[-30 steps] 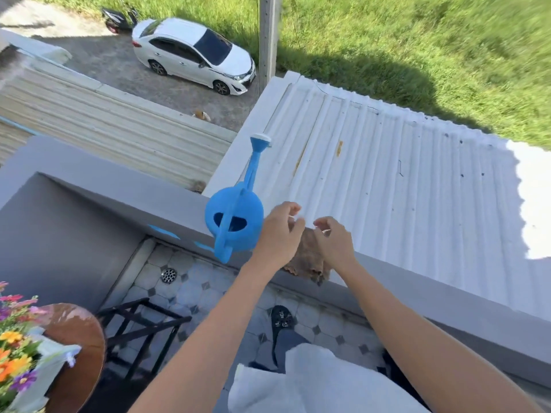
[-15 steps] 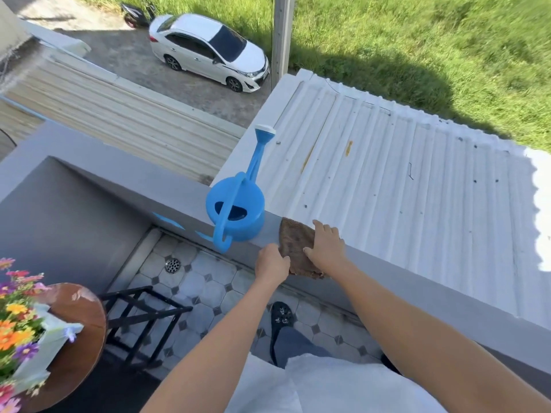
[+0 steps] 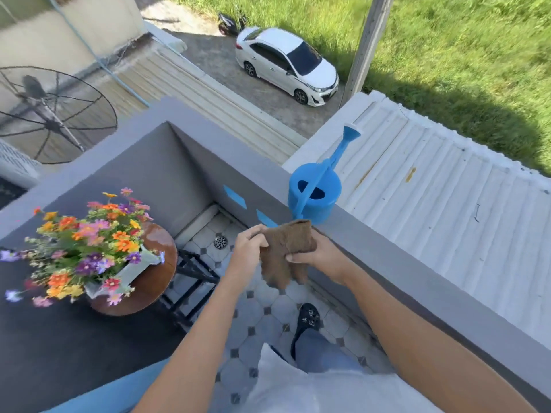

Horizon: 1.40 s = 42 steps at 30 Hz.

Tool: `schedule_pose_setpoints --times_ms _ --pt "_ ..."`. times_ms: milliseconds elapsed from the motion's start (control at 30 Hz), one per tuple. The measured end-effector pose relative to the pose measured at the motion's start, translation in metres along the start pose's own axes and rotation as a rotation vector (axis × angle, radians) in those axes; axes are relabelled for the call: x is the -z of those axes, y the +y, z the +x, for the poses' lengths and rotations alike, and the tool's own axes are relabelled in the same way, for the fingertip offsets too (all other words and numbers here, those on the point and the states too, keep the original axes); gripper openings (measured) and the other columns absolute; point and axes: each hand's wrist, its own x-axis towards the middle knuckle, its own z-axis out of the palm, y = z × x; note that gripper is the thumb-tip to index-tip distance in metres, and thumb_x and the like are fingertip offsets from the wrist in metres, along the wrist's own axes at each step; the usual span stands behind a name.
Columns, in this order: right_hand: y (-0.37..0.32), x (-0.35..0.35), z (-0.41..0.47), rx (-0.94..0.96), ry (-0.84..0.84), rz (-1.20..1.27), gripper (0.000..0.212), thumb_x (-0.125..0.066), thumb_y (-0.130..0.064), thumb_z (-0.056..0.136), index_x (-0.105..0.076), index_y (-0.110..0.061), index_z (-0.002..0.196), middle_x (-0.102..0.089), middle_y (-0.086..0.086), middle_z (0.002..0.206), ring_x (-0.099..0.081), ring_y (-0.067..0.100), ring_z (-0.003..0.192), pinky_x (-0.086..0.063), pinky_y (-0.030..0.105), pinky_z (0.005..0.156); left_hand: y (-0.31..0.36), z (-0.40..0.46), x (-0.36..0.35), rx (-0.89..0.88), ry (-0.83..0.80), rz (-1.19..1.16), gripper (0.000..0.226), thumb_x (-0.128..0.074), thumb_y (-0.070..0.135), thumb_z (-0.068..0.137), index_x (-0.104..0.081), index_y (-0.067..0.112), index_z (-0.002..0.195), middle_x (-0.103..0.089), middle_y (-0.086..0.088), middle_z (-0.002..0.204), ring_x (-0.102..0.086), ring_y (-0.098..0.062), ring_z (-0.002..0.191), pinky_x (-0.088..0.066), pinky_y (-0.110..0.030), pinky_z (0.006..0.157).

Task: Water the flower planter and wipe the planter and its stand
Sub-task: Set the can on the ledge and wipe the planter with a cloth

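Observation:
A brown cloth (image 3: 286,248) hangs between both hands above the balcony floor. My left hand (image 3: 247,248) pinches its left edge and my right hand (image 3: 319,257) grips its right side. Just behind them a blue watering can (image 3: 316,192) stands alone on the grey parapet ledge (image 3: 417,263), spout pointing away. At the lower left a white planter (image 3: 134,271) full of orange, pink and purple flowers (image 3: 86,242) sits on a round brown stand top (image 3: 155,278) with black metal legs (image 3: 190,281).
The balcony floor is tiled, with a round drain (image 3: 220,242) in the corner. My foot in a black shoe (image 3: 308,320) stands near the wall. Beyond the ledge lie a white corrugated roof (image 3: 432,198), a parked white car (image 3: 286,65) and a satellite dish (image 3: 50,114).
The cloth was lifted off the ledge and now hangs held by both hands. The view swung left and down, bringing the planter and stand more fully into sight.

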Motion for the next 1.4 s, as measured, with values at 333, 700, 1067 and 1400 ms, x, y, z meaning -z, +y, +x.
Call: schedule_pose_setpoints --times_ms 333,700,1067,1400 --pt "-0.019 -0.158 0.052 0.052 0.007 -0.220 0.027 -0.071 -0.032 0.092 -0.072 -0.005 0.090 -0.076 0.017 0.087 -0.070 0.018 0.072 -0.055 0.030 0.063 -0.036 -0.039 0.157 0.145 0.633 -0.071 0.025 -0.042 0.019 0.096 -0.066 0.018 0.102 -0.067 -0.001 0.092 -0.059 -0.018 0.078 -0.042 -0.029 0.063" --pt "-0.004 -0.193 0.127 0.013 0.033 -0.367 0.024 -0.068 -0.029 0.094 -0.068 -0.010 0.080 -0.073 0.005 0.079 -0.066 0.013 0.068 -0.051 0.018 0.057 -0.082 0.021 0.220 0.512 0.942 -0.624 0.017 -0.043 0.018 0.098 -0.056 0.011 0.091 -0.065 -0.001 0.083 -0.037 -0.015 0.052 -0.025 -0.026 0.047" --pt "-0.014 -0.202 0.203 -0.054 -0.025 -0.400 0.021 -0.068 -0.030 0.092 -0.070 -0.011 0.083 -0.075 0.006 0.083 -0.072 0.024 0.079 -0.058 0.035 0.068 -0.084 0.081 0.236 0.454 1.052 -0.678 0.031 -0.034 -0.006 0.095 -0.055 0.011 0.079 -0.058 -0.003 0.075 -0.031 -0.012 0.051 -0.023 -0.023 0.047" --pt "-0.009 -0.210 0.212 -0.071 -0.075 -0.385 0.018 -0.068 -0.027 0.094 -0.072 -0.011 0.088 -0.075 0.002 0.085 -0.072 0.020 0.082 -0.059 0.032 0.072 -0.082 0.089 0.246 0.427 1.094 -0.789 0.032 -0.034 -0.011 0.097 -0.051 0.008 0.078 -0.043 -0.001 0.071 -0.026 -0.009 0.053 -0.022 -0.013 0.035"
